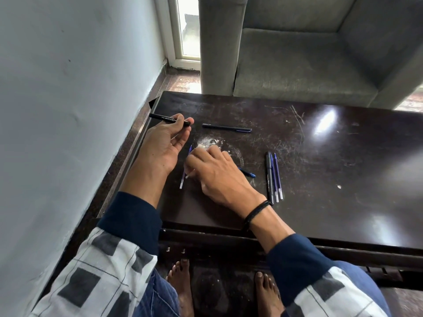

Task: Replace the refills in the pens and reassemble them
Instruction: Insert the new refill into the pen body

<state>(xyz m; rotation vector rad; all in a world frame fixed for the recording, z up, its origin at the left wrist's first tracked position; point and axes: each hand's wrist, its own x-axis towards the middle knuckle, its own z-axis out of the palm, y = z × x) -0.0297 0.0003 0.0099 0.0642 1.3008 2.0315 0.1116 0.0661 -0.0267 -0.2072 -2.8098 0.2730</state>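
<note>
Our left hand (164, 145) hangs above the table's (320, 156) near-left part and pinches a black pen barrel (170, 119) between thumb and fingertips, its far end reaching out past the table edge. Our right hand (217, 172) lies palm down just beside it, fingers bent over a blue refill (183, 177) on the tabletop. We cannot tell whether those fingers already pinch the refill or only touch it. The refill is thin and smooth, so we judge it may roll or skid off toward the left edge if the fingers press rather than lift. A loose pinch on the barrel could let it tip and drop to the floor. A small blue piece (248, 173) peeks out from under the right palm, and a careless sweep of that hand may knock it away. To the right of the right hand lie a dark pen (269, 177) and two spare refills (278, 177), close together, so we risk mixing used with new. Another pen (226, 128) rests beyond both hands.
</note>
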